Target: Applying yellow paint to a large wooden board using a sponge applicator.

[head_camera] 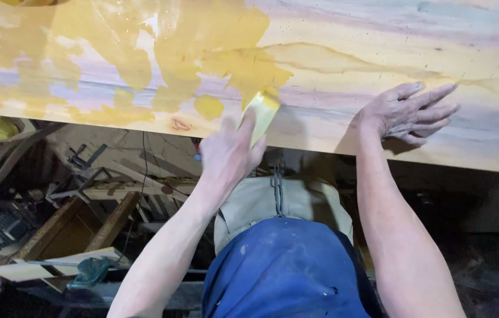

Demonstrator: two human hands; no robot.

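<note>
Spreader (263, 112), a pale yellow flat card coated in yellow filler, lies with its far edge on the wooden slab (379, 53), near the slab's front edge and at the tip of a wet yellow patch (243, 65). Left hand (229, 154) is closed about the card's near end, thumb along its upper face, fingers curled beneath. Right hand (411, 112) rests flat on the slab well apart from the card, fingers spread and extended, holding nothing. Yellow filler covers much of the slab's left half in irregular blotches, with a thin run (349, 62) trailing rightward toward the right hand; a small separate spot (209, 106) sits just beside the card. Bare streaked wood of pink, grey and tan occupies the slab's right half. The front edge (320, 150) runs diagonally across the view, lower at right. Below it, the person's blue garment (285, 271) stands close against the edge. At lower left, wooden frames and offcuts (79, 224) and a teal tool (90, 272) crowd the floor; whether any container stands there cannot be told.
</note>
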